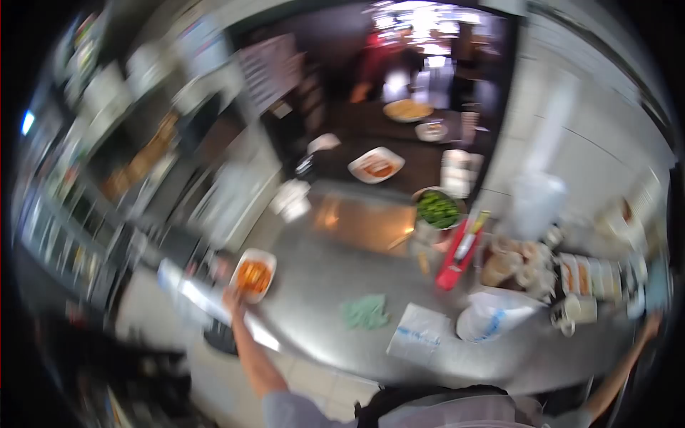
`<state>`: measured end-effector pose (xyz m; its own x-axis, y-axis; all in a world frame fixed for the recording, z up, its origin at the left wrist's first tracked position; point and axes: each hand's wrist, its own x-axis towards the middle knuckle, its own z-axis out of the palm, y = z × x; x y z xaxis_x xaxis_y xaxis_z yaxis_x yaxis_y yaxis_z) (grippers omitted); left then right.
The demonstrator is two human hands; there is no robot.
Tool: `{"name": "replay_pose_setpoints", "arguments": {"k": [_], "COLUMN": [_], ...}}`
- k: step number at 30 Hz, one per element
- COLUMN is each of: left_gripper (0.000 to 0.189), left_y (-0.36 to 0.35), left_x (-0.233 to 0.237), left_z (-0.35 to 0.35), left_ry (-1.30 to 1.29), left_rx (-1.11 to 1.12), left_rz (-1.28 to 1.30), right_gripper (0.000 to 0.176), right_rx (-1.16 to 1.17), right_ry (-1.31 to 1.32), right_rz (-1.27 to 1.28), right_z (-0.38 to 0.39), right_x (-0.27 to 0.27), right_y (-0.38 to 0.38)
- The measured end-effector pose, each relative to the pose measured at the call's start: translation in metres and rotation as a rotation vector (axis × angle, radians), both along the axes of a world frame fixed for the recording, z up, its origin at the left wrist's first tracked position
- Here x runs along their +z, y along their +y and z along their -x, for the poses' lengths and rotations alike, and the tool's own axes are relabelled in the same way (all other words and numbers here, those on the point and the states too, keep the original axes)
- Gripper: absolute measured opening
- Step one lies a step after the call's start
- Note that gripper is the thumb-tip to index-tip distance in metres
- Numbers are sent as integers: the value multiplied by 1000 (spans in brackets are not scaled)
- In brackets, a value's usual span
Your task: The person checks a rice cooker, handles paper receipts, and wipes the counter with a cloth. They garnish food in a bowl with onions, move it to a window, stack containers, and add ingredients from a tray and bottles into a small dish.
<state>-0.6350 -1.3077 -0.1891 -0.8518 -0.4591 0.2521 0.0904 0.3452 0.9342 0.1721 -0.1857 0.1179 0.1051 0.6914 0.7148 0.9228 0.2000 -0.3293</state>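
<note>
Two hands are out over the brushed steel counter [321,285]; my left hand [232,299] has its fingers closed on the near edge of a white square plate of orange food [254,274], at the counter's left edge; my right hand [651,324] is far right, fingers too blurred to tell; a crumpled green cloth [365,312] lies between them; farther back stands a round bowl of green vegetables [437,209]; beyond it sits a second white plate [376,165].

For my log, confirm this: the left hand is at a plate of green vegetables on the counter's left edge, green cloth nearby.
Wrong in one respect: the head view shows the left hand at a white plate of orange food, not green vegetables. It does sit at the left edge of the counter, with the green cloth nearby.
</note>
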Motion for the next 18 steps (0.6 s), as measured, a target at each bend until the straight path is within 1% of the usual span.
{"name": "replay_pose_setpoints", "arguments": {"k": [1, 2, 3, 4, 5, 6, 7, 8, 9, 11, 12, 13, 15, 16, 17, 18], "left_gripper": [33, 30, 24, 24, 24, 18, 15, 16, 25, 32, 36, 34, 31, 28, 28, 28], "left_y": [-3, -9, 12, 13, 11, 14, 19, 16, 15, 30, 54, 76, 112, 107, 110, 122], "left_x": [-5, -15, 24, 30, 25, 38, 36, 19, 3, 20, 53, 74, 98, 91, 94, 103], "left_z": [13, 26, 4, -2, -5, -17, -22, -22, -18, -37, -60, -73, -91, -92, -102, -113], "left_ry": [-6, -10, -47, -26, -38, -226, -281, -209, -146, -337, -431, -369, -250, -186, -160, -148], "left_rx": [-85, -169, -86, 144, 190, -2, -93, -181, -262, -403, -464, -392, -249, -365, -391, -390], "left_rz": [36, 70, -240, 350, 424, 157, -89, -262, -437, -467, -479, -525, -619, -550, -481, -396], "right_gripper": [48, 47, 44, 44, 41, 38, 36, 37, 38, 40, 41, 41, 39, 39, 39, 38], "right_rx": [139, -52, -60, -13, 55, 42, 83, 114, 153, 138, 218, 300, 383, 450, 510, 483], "right_ry": [149, 107, 102, 122, 145, 64, 48, 110, 170, 235, 298, 359, 360, 343, 323, 322], "right_rz": [-53, -107, -181, -268, -302, -366, -447, -380, -313, -296, -236, -176, -178, -206, -226, -187], "right_z": [-12, 14, 14, 15, 38, 45, 58, 72, 86, 126, 139, 151, 178, 184, 185, 199], "right_x": [-4, 13, 14, 15, 28, 32, 36, 42, 45, 49, 52, 53, 57, 49, 44, 52], "right_y": [-10, -42, -39, -30, -57, -61, -70, -78, -87, -112, -114, -117, -130, -118, -110, -130]}}
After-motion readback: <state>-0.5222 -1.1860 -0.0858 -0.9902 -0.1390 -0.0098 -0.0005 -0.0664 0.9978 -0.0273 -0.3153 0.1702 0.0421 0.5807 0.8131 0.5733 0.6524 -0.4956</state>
